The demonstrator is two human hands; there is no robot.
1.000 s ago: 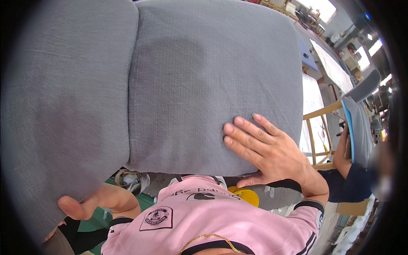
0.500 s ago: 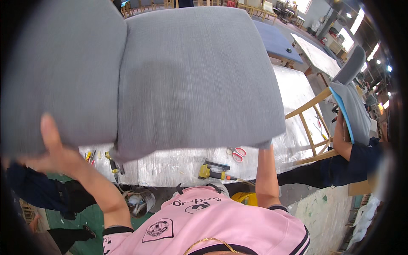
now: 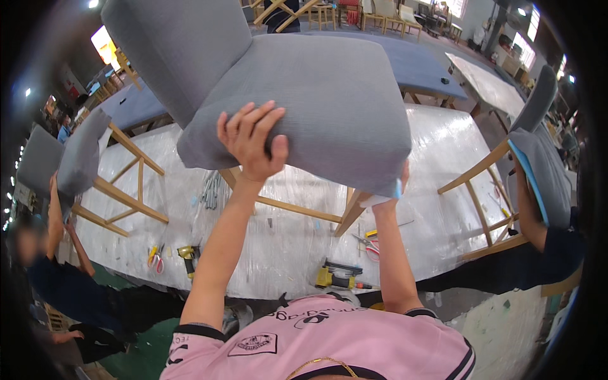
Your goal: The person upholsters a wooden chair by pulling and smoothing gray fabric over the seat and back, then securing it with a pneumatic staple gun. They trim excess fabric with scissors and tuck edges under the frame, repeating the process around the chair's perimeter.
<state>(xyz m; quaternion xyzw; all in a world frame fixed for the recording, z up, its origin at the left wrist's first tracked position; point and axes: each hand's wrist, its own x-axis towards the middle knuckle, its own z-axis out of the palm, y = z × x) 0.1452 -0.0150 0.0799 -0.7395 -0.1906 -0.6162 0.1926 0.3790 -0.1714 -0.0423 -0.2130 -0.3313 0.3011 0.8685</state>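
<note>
A grey upholstered chair [image 3: 323,82] with wooden legs stands tilted in front of me, its backrest at the upper left. My left hand [image 3: 253,142] lies against the seat's front edge, fingers spread over the fabric, thumb apart. At the seat's near right corner, my right hand [image 3: 392,196] grips the lower edge, where a bit of white and light blue material shows; its fingers are partly hidden behind the corner. Below it, scissors [image 3: 368,247] with red handles and a yellow-and-black staple gun [image 3: 335,275] lie on the plastic-covered table [image 3: 266,253].
Co-workers on both sides handle similar grey chairs, one chair at left [image 3: 76,158] and one at right [image 3: 544,158]. Another yellow staple gun [image 3: 188,256] and red-handled scissors [image 3: 157,259] lie at the table's near left. Blue-topped tables [image 3: 424,63] stand beyond.
The chair has turned and moved farther from me, bringing its wooden legs into view. My left hand has gone from the far left onto the seat's front edge. My right hand stays at the corner.
</note>
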